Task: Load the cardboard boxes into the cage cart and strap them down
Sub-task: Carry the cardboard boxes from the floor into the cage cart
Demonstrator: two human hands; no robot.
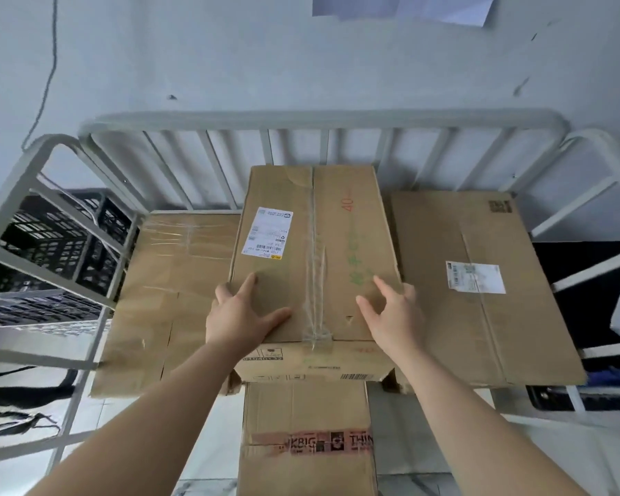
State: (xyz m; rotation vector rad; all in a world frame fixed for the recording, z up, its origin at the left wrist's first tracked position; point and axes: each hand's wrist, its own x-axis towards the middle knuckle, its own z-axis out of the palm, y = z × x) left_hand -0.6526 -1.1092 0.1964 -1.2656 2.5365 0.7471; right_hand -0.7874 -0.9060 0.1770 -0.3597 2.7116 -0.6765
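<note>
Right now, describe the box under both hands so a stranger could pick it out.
Start at the white cage cart, where cardboard boxes lie side by side. Take the middle box, the raised one. Only it bears a red 40 and green writing.

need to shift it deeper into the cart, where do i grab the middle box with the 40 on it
Probably the two near corners, from the open front: the middle box juts out there, the left box and right box flank it, and the cage wall closes the back.
</note>
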